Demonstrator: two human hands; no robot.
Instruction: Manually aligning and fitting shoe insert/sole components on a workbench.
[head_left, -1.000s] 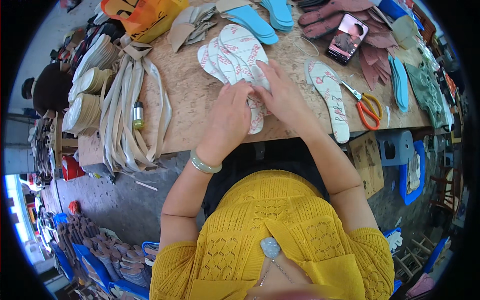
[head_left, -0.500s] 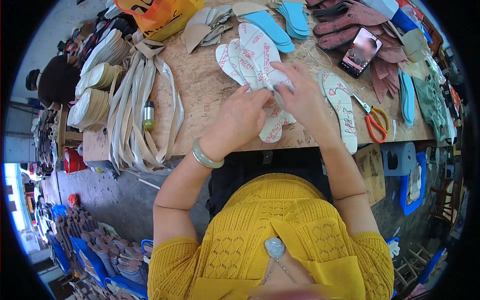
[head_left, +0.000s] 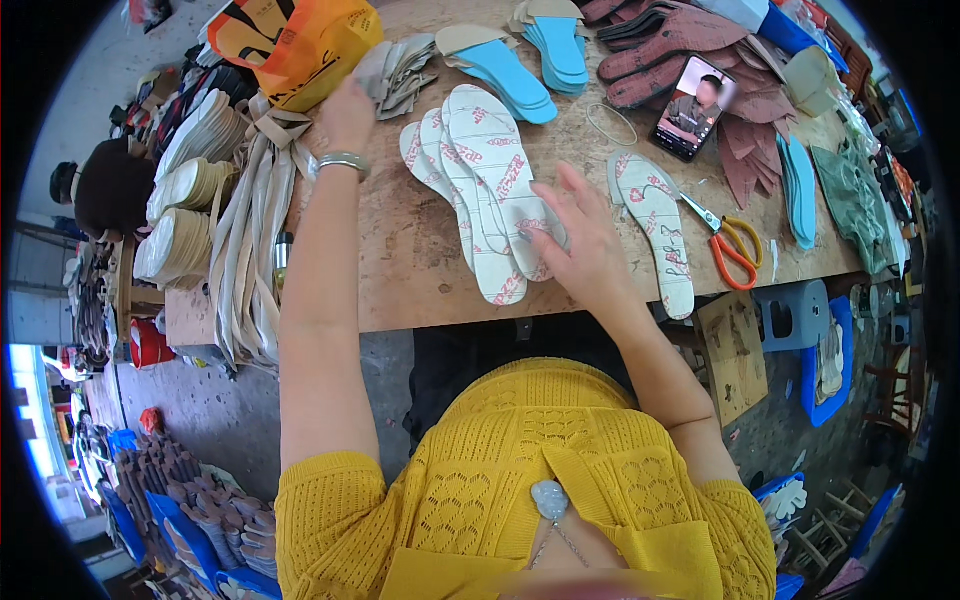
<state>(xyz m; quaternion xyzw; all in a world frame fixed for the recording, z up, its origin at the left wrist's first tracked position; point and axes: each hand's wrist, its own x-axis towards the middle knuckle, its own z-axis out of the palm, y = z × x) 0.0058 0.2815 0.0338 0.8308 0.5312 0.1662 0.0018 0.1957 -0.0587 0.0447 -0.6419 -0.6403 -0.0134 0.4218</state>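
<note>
Left hand (head_left: pixel 347 112) is stretched far forward across the wooden workbench (head_left: pixel 400 270), fingers on the near edge of a stack of grey insole pieces (head_left: pixel 398 68). How far it is closed cannot be told — the fingertips are hidden against the stack. A silver bracelet (head_left: pixel 343 161) sits on that wrist.

Right hand (head_left: pixel 585 245) is open, fingers spread and flat, holding nothing. It rests on the right edge of a fanned pile of white insoles with red print (head_left: pixel 478 190), which lies on the bench between the two arms, toes pointing away from the person.

One more white printed insole (head_left: pixel 660 232) lies apart, just right of the right hand. Beside it, orange-handled scissors (head_left: pixel 728 240), blades toward the insole.

Far side of bench: light blue insoles (head_left: pixel 510 70) in a loose stack just beyond the white pile; a second blue stack (head_left: pixel 560 38) to their right. A smartphone (head_left: pixel 692 107) with lit screen lies on dark red-brown leather pieces (head_left: pixel 690 45). A rubber band (head_left: pixel 610 124) lies near the phone.

Left end — an orange bag (head_left: pixel 295 45) just beside the left hand, and pale straps (head_left: pixel 255 240) hanging over the bench edge.
</note>
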